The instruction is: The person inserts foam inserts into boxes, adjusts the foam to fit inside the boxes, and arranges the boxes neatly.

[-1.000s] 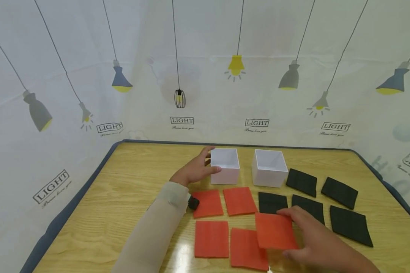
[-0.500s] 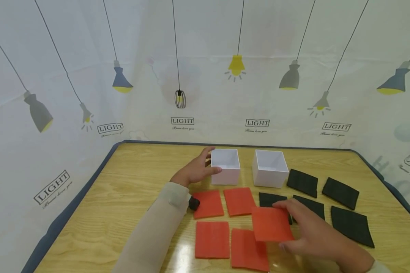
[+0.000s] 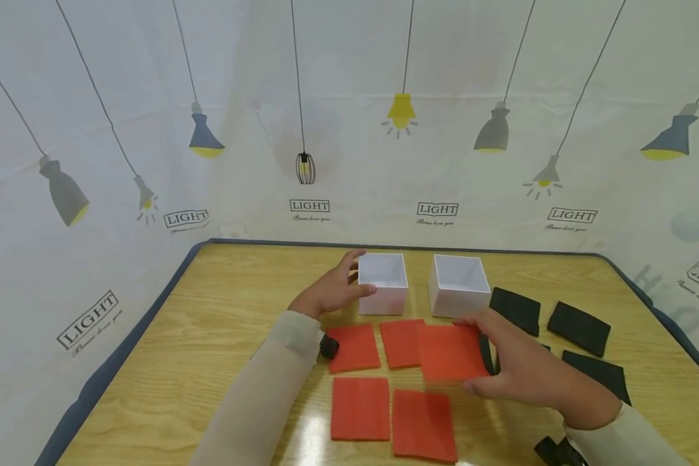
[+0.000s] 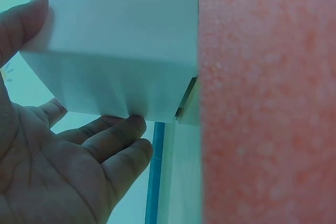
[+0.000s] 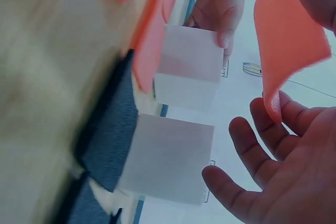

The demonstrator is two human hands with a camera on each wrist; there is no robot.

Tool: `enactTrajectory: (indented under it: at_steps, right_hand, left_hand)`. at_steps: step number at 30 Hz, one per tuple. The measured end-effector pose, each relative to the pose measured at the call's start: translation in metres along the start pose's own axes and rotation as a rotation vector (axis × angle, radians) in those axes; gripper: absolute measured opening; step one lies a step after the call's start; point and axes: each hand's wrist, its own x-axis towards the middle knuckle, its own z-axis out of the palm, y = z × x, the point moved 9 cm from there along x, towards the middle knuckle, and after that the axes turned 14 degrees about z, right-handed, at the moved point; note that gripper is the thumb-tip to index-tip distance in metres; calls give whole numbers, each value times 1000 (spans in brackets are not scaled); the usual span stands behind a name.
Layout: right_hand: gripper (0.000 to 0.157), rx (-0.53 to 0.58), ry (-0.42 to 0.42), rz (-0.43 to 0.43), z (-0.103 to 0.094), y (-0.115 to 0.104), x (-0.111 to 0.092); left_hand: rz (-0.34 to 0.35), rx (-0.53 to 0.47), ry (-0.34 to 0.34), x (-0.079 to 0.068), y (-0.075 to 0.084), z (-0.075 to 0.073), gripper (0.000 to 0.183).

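Note:
My left hand [image 3: 332,290] holds the left white box [image 3: 391,301], thumb on its front face and fingers along its side and back. The left wrist view shows the fingertips [image 4: 137,124] touching the wall of the box. My right hand [image 3: 527,362] pinches a red foam square [image 3: 450,349] by its right edge, thumb against fingers. In the right wrist view the held foam square [image 5: 291,30] bends and is raised off the table. In the head view it overlaps another red foam square [image 3: 400,342]. Several red squares lie flat in front of the left box.
A second white box [image 3: 459,301], open at the top, stands right of the first. Several black foam squares [image 3: 579,328] lie on the right of the wooden table [image 3: 210,323], some partly hidden by my right hand. A lamp-printed curtain [image 3: 349,129] hangs behind the table.
My right hand has moved forward and left, carrying the red foam square from over the near red square toward the boxes. My left hand stays at the left box.

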Motion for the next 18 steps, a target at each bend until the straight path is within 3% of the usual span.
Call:
enactTrajectory:
  at_steps: [14,18]
  right_hand:
    - [76,-21,44,-60,-16,-18,21]
    - [76,-16,24,-60,-19,-26,27]
  left_hand:
    - [14,-12,-4,0,1,1,95]
    - [13,-9,-2,-1,2,0,95]
